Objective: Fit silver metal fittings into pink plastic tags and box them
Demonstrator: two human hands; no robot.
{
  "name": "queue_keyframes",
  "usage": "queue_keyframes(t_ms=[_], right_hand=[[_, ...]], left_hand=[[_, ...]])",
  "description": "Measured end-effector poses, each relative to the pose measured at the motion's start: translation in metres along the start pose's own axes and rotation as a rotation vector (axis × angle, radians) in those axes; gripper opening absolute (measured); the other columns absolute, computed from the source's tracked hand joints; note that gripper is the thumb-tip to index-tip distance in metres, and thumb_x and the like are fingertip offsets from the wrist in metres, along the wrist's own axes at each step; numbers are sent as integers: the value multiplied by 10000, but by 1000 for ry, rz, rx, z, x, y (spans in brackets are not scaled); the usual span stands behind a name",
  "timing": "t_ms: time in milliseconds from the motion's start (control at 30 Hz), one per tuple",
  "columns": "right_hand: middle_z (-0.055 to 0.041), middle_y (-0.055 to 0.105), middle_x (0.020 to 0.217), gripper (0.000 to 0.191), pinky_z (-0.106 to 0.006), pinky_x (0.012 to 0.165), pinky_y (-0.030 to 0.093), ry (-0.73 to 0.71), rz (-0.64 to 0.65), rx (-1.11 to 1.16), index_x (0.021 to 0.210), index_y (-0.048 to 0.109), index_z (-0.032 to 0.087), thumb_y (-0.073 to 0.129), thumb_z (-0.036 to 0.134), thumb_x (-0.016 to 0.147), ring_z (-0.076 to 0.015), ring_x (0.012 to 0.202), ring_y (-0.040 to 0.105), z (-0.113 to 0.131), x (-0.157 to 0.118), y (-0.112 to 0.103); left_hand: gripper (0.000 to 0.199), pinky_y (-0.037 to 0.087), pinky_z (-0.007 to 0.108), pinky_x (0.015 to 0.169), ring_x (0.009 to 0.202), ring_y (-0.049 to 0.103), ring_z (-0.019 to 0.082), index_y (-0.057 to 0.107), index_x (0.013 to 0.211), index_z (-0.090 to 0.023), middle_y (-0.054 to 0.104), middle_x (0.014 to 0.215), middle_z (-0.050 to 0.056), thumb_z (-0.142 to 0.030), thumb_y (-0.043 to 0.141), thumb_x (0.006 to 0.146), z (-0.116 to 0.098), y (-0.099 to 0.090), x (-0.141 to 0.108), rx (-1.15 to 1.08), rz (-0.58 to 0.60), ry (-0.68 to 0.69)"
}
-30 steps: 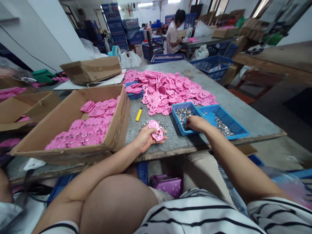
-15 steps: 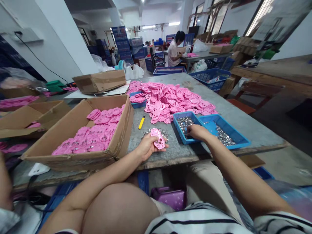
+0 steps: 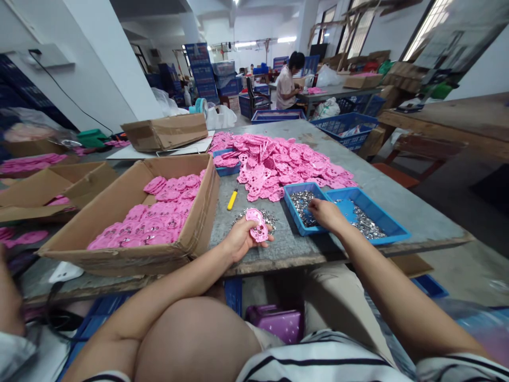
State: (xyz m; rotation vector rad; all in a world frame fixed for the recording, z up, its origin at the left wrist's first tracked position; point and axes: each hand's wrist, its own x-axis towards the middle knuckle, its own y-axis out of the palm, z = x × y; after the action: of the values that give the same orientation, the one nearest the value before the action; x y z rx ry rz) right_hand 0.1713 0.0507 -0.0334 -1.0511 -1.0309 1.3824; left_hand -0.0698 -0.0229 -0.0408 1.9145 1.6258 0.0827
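Note:
Between thumb and fingers, my left hand (image 3: 241, 240) holds a pink plastic piece (image 3: 257, 225) with small holes, just above the table's front part. Small metal parts (image 3: 271, 218) lie scattered on the table behind it. My right hand (image 3: 325, 213) is over the left blue tray (image 3: 301, 229), its fingertips pinched together at the small silvery metal parts (image 3: 303, 200) inside. Whatever is in that pinch is too small to make out. A second blue tray (image 3: 392, 237), also with metal parts, adjoins it on the right.
A big heap of pink pieces (image 3: 278, 162) covers the table's middle. A yellow-handled screwdriver (image 3: 232, 200) lies before it. To the left stands a cardboard box (image 3: 202, 223) with rows of pink pieces. Another person (image 3: 288, 85) sits at a far table; someone's arm (image 3: 10, 297) shows at far left.
My right hand has lifted slightly within the left blue tray, fingertips now higher over the metal parts. My left hand keeps its hold on the pink piece. The whole view has shifted a little.

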Motion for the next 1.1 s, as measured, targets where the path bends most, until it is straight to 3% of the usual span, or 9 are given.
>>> queue_keyframes(t_ms=[67, 167, 267, 367, 500, 733, 867, 1000, 1100], right_hand=[[-107, 716, 916, 189, -276, 667, 391, -17, -42, 62, 826, 646, 186, 461, 176, 862, -206, 828, 635, 0, -1, -3], [-48, 677, 763, 133, -266, 611, 386, -135, -86, 376, 743, 607, 193, 501, 209, 822, -168, 690, 583, 10, -9, -5], [17, 597, 638, 68, -252, 561, 375, -332, 40, 737, 752, 600, 198, 555, 248, 764, -127, 573, 498, 35, -24, 3], [32, 581, 643, 39, -245, 565, 382, -384, 86, 879, 763, 575, 202, 575, 221, 729, -113, 570, 482, 65, -38, 17], [34, 575, 622, 47, -245, 588, 383, -368, 74, 889, 730, 525, 205, 560, 188, 756, -118, 588, 505, 86, -45, 29], [41, 570, 621, 111, -241, 596, 353, -384, 17, 753, 704, 517, 206, 570, 113, 736, -115, 581, 492, 89, -46, 26], [42, 543, 581, 144, -248, 583, 337, -320, 28, 745, 652, 510, 206, 573, 187, 780, -117, 559, 473, 91, -48, 30], [36, 498, 562, 244, -266, 583, 329, -255, 37, 781, 599, 471, 212, 564, 280, 814, -128, 564, 451, 91, -50, 34], [6, 541, 661, 226, -285, 673, 387, -315, -57, 875, 597, 500, 211, 579, 273, 799, -153, 692, 506, 90, -50, 35]], left_hand=[[239, 520, 276, 415, 557, 688, 221, 458, 929, -168, 689, 701, 51, -162, 595, 733, 0, 0, 0, 13, 6, 3], [352, 503, 248, 411, 552, 672, 190, 461, 908, -167, 689, 730, 40, -180, 700, 650, 2, 1, -1, 84, 13, 45], [491, 477, 222, 407, 545, 650, 161, 462, 922, -166, 684, 742, 23, -193, 783, 552, 4, 3, 0, 151, -5, 138], [557, 465, 217, 410, 551, 642, 157, 464, 950, -169, 669, 722, 2, -228, 809, 516, 8, 2, 5, 192, -11, 236], [555, 446, 204, 391, 529, 624, 145, 453, 941, -181, 642, 672, -25, -228, 801, 511, 13, -1, 11, 232, -50, 279], [546, 392, 188, 333, 460, 593, 139, 447, 954, -183, 616, 617, -47, -174, 734, 489, 12, -2, 15, 268, -140, 299], [520, 380, 184, 332, 440, 580, 131, 435, 924, -188, 608, 605, -51, -166, 708, 483, 8, 2, 12, 269, -166, 306], [494, 396, 190, 354, 462, 584, 129, 433, 892, -192, 608, 617, -50, -144, 703, 482, 4, 5, 7, 249, -147, 313], [459, 420, 207, 401, 495, 590, 130, 441, 891, -196, 603, 645, -42, -175, 716, 524, 2, 6, 3, 170, -99, 308]])
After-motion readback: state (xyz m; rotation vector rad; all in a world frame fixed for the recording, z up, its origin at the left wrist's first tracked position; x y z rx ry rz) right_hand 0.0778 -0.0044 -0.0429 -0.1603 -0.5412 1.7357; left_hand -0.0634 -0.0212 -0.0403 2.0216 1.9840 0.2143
